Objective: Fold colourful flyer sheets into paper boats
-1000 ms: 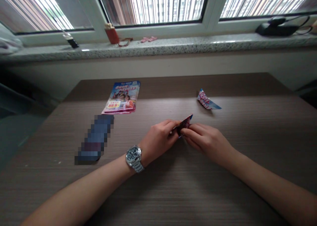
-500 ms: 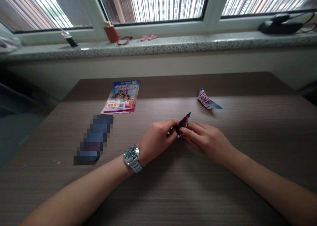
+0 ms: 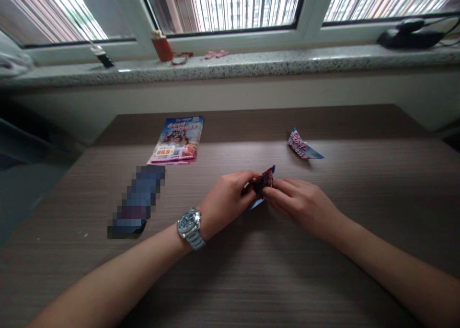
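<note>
Window: the barred window (image 3: 247, 4) spans the far side, above a speckled stone sill (image 3: 269, 68).
Surface: the brown wood-grain surface (image 3: 230, 280) lies below the sill, under both hands.
Left hand: fingers and thumb of the left hand (image 3: 226, 198) are bent close together, pinching the near-left part of a folded paper (image 3: 266, 178).
Right hand: the right hand (image 3: 305, 201) has its fingers curled together, gripping the paper's right side at the tips.
Pixelated shape: a dark oblong (image 3: 140, 198) lies left of the left hand, well apart from the paper.
Leaflets: a stack of printed leaflets (image 3: 179, 138) lies just beyond the oblong.
Folded paper: it sits between the two hands, touching the fingertips of both; a blue-tipped corner points up and away beyond them, and a pale blue edge shows below the left fingers. Its inner folds are hidden.
Second folded piece: a similar patterned paper (image 3: 300, 146) rests beyond the right hand, apart from it, one end raised.
Watch: a metal watch (image 3: 189, 222) circles the left wrist.
</note>
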A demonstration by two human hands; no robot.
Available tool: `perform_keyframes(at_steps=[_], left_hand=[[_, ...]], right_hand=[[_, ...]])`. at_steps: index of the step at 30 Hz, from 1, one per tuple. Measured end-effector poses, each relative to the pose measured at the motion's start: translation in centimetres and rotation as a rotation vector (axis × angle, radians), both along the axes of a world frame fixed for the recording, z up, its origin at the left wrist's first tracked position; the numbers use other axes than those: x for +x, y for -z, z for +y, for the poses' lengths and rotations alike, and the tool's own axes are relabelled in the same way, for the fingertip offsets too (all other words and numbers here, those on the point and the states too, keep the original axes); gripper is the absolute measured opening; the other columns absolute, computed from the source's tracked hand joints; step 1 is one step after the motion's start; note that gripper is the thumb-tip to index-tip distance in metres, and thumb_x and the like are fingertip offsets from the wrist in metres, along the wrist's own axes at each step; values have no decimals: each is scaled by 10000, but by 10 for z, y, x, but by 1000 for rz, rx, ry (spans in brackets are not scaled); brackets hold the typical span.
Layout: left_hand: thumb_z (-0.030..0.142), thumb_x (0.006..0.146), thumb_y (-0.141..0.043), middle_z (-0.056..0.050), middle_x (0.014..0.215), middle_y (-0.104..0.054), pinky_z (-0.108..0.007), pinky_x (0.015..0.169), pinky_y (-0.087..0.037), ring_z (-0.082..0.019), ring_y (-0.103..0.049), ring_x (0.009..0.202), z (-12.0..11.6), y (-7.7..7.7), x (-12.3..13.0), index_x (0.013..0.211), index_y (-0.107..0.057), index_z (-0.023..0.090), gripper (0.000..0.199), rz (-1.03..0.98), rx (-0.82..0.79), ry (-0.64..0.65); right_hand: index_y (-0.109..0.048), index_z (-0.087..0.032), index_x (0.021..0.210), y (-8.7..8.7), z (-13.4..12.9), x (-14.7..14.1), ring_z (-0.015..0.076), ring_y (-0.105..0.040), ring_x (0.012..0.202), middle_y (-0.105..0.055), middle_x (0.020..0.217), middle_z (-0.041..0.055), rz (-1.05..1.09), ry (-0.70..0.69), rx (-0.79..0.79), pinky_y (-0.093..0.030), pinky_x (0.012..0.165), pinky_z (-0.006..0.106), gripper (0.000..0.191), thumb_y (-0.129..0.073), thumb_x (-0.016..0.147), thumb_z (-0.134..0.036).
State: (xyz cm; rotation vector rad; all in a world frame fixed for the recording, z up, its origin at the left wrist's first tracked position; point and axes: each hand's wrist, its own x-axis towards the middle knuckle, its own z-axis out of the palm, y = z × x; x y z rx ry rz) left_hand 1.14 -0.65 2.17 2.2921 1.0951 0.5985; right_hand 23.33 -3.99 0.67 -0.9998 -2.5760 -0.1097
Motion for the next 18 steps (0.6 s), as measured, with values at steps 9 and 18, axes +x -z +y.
perform_keyframes(at_steps=[9,18], left_hand=[[130,887,-572,-19,999,-736,-241,763,-502,-163,-682,866,2,-3,-1,1112,-690,199,263,-64,-106,-35],[142,876,-550,-50,1055,-718,-246,757,-540,-157,-685,818,2,7,0,1163,-663,182,311,-119,-201,-39]], right_hand=[[-629,-184,1048,0,2,3,216,-587,826,-662,987,65,-37,10,-18,-434,725,339,105,-545,994,-217],[-634,-184,1131,2,4,6,221,-606,839,-680,1020,79,-27,-34,7,-455,725,336,175,-515,1004,-193]])
